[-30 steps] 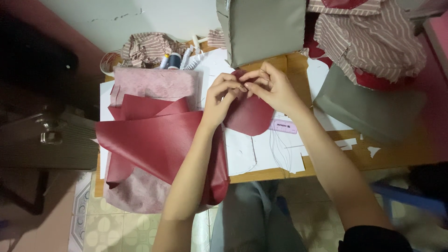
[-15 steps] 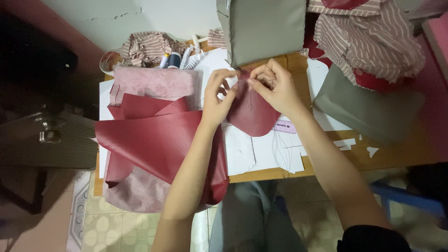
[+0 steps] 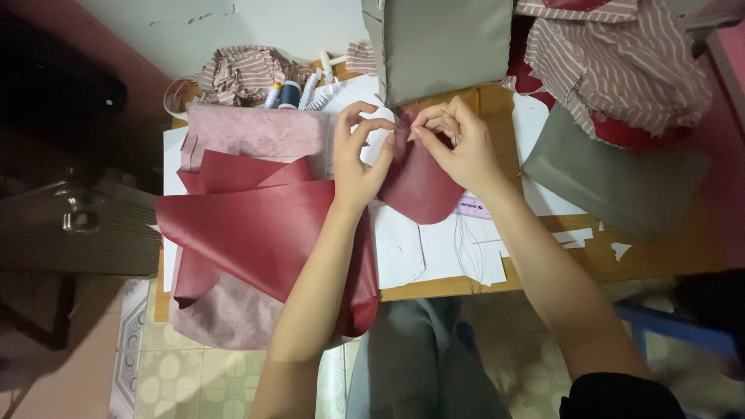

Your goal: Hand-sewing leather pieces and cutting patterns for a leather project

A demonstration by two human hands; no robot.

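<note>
Here, left hand (image 3: 358,159) and right hand (image 3: 458,143) both pinch top edge of red piece (image 3: 423,186), fingertips close together. Piece hangs down between hands, rounded end toward person, over white paper (image 3: 434,248). Left of left hand: red sheets (image 3: 248,225) on pink fabric (image 3: 256,132). Above hands: grey fabric (image 3: 442,43). Right of right hand: second grey piece (image 3: 613,174), striped cloth (image 3: 621,66). Thread spools (image 3: 283,95) up-left of left hand.
</note>
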